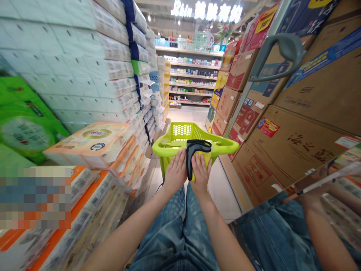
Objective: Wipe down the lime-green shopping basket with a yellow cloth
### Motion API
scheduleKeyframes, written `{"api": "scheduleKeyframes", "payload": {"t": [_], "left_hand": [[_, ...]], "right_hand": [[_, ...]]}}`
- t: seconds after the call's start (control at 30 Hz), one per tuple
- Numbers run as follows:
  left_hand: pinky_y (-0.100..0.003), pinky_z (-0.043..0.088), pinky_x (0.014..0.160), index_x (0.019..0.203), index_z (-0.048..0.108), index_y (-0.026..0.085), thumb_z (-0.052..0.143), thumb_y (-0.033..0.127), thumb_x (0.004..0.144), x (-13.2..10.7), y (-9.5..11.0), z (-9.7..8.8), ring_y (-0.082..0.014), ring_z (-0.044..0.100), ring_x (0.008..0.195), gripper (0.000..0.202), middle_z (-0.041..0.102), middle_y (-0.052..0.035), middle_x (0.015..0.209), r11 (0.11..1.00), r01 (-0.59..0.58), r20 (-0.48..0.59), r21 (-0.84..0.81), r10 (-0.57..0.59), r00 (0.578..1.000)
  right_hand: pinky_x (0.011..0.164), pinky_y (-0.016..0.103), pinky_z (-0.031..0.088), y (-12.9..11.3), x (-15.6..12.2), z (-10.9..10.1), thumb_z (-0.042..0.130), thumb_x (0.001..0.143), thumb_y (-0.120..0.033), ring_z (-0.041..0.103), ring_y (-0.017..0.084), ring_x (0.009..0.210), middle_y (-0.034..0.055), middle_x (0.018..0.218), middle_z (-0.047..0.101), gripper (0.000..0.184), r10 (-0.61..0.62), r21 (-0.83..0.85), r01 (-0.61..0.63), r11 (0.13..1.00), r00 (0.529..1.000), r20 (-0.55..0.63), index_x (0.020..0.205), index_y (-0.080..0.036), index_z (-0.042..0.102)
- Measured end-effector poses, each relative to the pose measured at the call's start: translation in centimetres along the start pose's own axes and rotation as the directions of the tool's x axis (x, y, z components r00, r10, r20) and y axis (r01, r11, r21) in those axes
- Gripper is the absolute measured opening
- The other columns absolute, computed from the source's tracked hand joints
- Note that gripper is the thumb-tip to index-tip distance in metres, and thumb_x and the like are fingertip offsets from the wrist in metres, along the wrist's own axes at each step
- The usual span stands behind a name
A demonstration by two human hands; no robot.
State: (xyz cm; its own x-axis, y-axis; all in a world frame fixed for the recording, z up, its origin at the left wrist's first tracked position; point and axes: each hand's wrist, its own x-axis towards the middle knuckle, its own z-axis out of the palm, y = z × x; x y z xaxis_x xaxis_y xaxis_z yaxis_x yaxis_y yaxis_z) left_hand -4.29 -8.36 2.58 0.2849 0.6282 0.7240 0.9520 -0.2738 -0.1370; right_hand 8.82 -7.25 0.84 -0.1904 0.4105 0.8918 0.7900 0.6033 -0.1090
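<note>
A folded black-and-yellow item (190, 160) with a grey band stands upright in front of the near rim of a lime-green shopping basket (225, 149). Its exact kind I cannot make out. My right hand (201, 175) holds its yellow part, fingers spread over the face. My left hand (175, 172) lies flat against its left edge with the fingers stretched out. The basket's long metal pole slants up to the right and ends in a grey handle (296, 56). Most of the basket's inside is hidden behind its rim and the item.
Stacked white tissue packs (70, 71) rise on the left, with orange-and-white packs (93, 137) lower down. Cardboard cartons (270, 150) are piled on the right. A mirror-like surface (296, 226) reflects jeans and an arm. Product shelves (191, 75) stand at the aisle's end.
</note>
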Motion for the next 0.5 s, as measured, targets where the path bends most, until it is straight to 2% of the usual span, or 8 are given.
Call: {"api": "scheduleKeyframes", "payload": {"t": [0.07,0.13,0.23,0.3,0.37,0.43,0.5], "left_hand": [[-0.040,0.025,0.121,0.154,0.022,0.004,0.043,0.018,0.092,0.1,0.1,-0.1,-0.0241,0.027,0.149,0.067,0.033,-0.0193,0.157,1.000,0.020,-0.006,0.005,-0.020,1.000],[-0.041,0.024,0.121,0.155,0.021,0.006,0.043,0.020,0.093,0.2,0.3,0.0,-0.0242,0.027,0.149,0.067,0.032,-0.0190,0.157,0.999,0.035,-0.008,0.001,-0.035,0.999],[-0.042,0.024,0.121,0.155,0.019,0.006,0.043,0.020,0.094,0.2,0.7,0.2,-0.0252,0.026,0.149,0.068,0.031,-0.0195,0.158,0.999,0.048,-0.017,-0.006,-0.049,0.999],[-0.043,0.025,0.121,0.155,0.017,0.004,0.044,0.020,0.093,0.2,0.8,0.3,-0.0262,0.024,0.149,0.069,0.031,-0.0207,0.157,0.998,0.054,-0.032,-0.010,-0.055,0.998],[-0.044,0.026,0.120,0.155,0.015,0.004,0.044,0.019,0.093,0.2,0.8,0.3,-0.0272,0.024,0.149,0.071,0.030,-0.0219,0.157,0.998,0.064,-0.045,-0.016,-0.064,0.997],[-0.045,0.027,0.119,0.156,0.014,0.004,0.044,0.018,0.092,0.2,0.6,0.3,-0.0283,0.024,0.149,0.072,0.029,-0.0224,0.158,0.996,0.081,-0.045,-0.031,-0.082,0.996],[-0.046,0.029,0.119,0.156,0.015,0.004,0.045,0.015,0.089,0.2,0.2,0.1,-0.0293,0.023,0.150,0.074,0.027,-0.0218,0.159,0.995,0.081,-0.030,-0.056,-0.082,0.996]], "right_hand": [[0.122,0.056,0.012,2.3,-0.1,-0.8,0.038,0.092,-0.015,0.041,0.023,0.142,0.0127,0.141,0.059,0.058,-0.061,-0.060,0.060,0.996,0.998,-0.014,0.150,-0.022,0.040],[0.121,0.059,0.012,4.5,0.1,-1.5,0.039,0.092,-0.018,0.041,0.025,0.142,0.0138,0.142,0.058,0.058,-0.041,-0.068,0.038,0.997,0.998,-0.049,0.151,-0.022,0.039],[0.118,0.063,0.020,5.7,0.9,-2.0,0.038,0.093,-0.021,0.035,0.029,0.146,0.0158,0.150,0.048,0.060,0.156,0.040,-0.152,0.988,0.975,-0.160,0.153,-0.019,0.035],[0.117,0.065,0.022,4.9,1.5,-1.8,0.037,0.093,-0.021,0.030,0.030,0.148,0.0165,0.153,0.043,0.059,0.300,0.133,-0.277,0.952,0.929,-0.218,0.153,-0.018,0.035],[0.117,0.067,0.020,3.1,1.7,-1.2,0.036,0.093,-0.019,0.026,0.030,0.149,0.0167,0.154,0.041,0.060,0.366,0.179,-0.331,0.926,0.903,-0.224,0.153,-0.018,0.033],[0.118,0.067,0.017,1.1,1.6,-0.5,0.036,0.092,-0.018,0.024,0.029,0.150,0.0162,0.155,0.041,0.063,0.321,0.175,-0.292,0.940,0.931,-0.176,0.154,-0.017,0.031],[0.120,0.063,0.016,-0.5,1.3,0.0,0.036,0.089,-0.016,0.024,0.027,0.150,0.0147,0.153,0.044,0.065,0.178,0.154,-0.165,0.974,0.981,-0.075,0.155,-0.018,0.030]]}}
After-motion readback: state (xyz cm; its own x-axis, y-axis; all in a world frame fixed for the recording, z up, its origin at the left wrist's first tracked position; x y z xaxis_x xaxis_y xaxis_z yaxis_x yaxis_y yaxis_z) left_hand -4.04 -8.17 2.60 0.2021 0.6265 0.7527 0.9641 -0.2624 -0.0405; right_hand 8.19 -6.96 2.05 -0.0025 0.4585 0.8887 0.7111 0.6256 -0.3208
